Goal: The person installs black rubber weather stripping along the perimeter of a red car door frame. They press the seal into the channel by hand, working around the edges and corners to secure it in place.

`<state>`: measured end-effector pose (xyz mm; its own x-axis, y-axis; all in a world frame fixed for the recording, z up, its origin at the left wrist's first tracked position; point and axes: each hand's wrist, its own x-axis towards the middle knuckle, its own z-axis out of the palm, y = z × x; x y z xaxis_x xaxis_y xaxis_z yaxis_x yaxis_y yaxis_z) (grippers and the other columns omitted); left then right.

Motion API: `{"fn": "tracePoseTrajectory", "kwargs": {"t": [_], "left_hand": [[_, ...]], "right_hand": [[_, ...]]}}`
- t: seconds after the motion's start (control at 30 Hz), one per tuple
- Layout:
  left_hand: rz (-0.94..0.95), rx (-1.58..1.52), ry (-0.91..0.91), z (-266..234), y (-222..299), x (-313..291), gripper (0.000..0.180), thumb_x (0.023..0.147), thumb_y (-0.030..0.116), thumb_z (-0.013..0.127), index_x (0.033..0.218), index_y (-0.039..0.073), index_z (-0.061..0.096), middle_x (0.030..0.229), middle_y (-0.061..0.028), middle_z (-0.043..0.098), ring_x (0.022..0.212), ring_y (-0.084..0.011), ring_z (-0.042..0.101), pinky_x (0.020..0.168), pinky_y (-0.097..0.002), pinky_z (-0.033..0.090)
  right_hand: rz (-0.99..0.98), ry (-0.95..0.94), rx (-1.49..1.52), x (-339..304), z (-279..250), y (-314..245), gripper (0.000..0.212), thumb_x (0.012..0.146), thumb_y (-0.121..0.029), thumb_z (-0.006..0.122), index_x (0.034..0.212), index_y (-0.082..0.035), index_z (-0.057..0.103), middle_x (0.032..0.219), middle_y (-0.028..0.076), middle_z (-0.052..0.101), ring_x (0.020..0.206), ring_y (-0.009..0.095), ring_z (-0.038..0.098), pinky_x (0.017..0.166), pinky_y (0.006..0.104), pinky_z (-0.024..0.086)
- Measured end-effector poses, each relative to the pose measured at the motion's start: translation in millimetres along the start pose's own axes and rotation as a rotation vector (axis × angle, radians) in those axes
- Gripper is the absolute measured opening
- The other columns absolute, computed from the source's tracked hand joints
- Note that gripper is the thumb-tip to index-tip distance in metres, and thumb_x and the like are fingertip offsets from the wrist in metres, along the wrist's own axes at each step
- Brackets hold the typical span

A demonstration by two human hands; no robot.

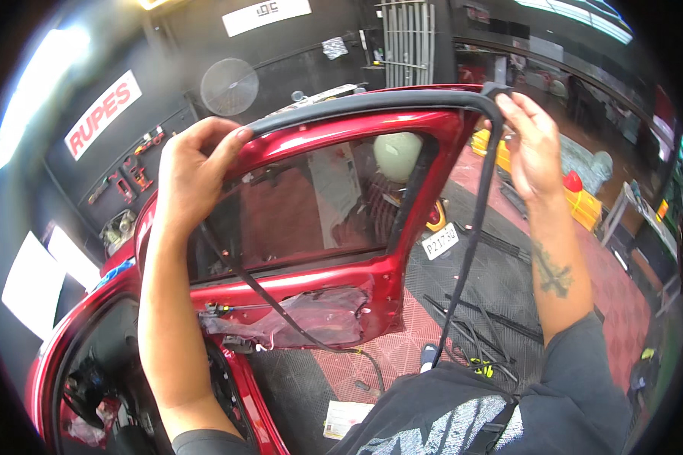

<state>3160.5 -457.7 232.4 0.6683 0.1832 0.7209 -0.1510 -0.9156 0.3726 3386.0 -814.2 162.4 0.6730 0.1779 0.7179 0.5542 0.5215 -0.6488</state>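
A long black rubber door seal (364, 105) runs along the top of the red car door (281, 155). It bends at the upper right corner, and one length hangs down toward my body; another length hangs from near my left hand across the door's lower part. My left hand (197, 167) is closed on the seal at the upper left, thumb and fingers pinching it. At the upper right corner, my right hand (533, 140) grips the seal between thumb and fingers. Below the window glass (303, 205), clear plastic sheeting (311, 318) covers the door's bare inner panel.
The red car body (61, 341) with its door opening is at the lower left. Black trim strips (501, 318) and cables lie on the tiled floor at the right, near a white plate (440, 241). A paper sheet (347, 418) lies below. Yellow equipment (582, 208) stands farther right.
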Motion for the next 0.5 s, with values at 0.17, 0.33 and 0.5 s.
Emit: {"fn": "tracePoseTrajectory", "kwargs": {"t": [0.17, 0.33, 0.5], "left_hand": [[-0.003, -0.045, 0.004, -3.7, 2.3, 2.9, 0.022, 0.099, 0.019, 0.072, 0.102, -0.002, 0.074, 0.082, -0.0015, 0.071, 0.074, -0.0067, 0.059, 0.070, -0.0250, 0.049], [-0.019, -0.037, -0.008, -7.6, 3.0, 5.8, 0.021, 0.099, 0.019, 0.073, 0.104, -0.002, 0.074, 0.085, -0.0016, 0.071, 0.076, -0.0067, 0.060, 0.069, -0.0239, 0.047], [-0.037, -0.069, -0.006, -11.4, 2.9, 1.5, 0.022, 0.098, 0.019, 0.074, 0.105, -0.001, 0.074, 0.086, -0.0016, 0.071, 0.078, -0.0068, 0.061, 0.068, -0.0237, 0.047]], "right_hand": [[0.014, -0.030, 0.109, -9.0, 5.9, -2.7, 0.017, 0.102, -0.013, 0.065, 0.113, -0.002, 0.072, 0.103, 0.003, 0.074, 0.092, 0.010, 0.068, 0.086, 0.0275, 0.053], [0.060, -0.129, 0.191, -9.7, 0.6, -3.6, 0.017, 0.102, -0.010, 0.066, 0.114, 0.001, 0.071, 0.103, 0.005, 0.074, 0.090, 0.012, 0.070, 0.082, 0.0268, 0.057], [-0.038, -0.072, 0.065, -9.5, 1.9, 6.3, 0.017, 0.101, -0.008, 0.067, 0.116, 0.001, 0.069, 0.106, 0.007, 0.074, 0.093, 0.012, 0.070, 0.080, 0.0258, 0.059]]}}
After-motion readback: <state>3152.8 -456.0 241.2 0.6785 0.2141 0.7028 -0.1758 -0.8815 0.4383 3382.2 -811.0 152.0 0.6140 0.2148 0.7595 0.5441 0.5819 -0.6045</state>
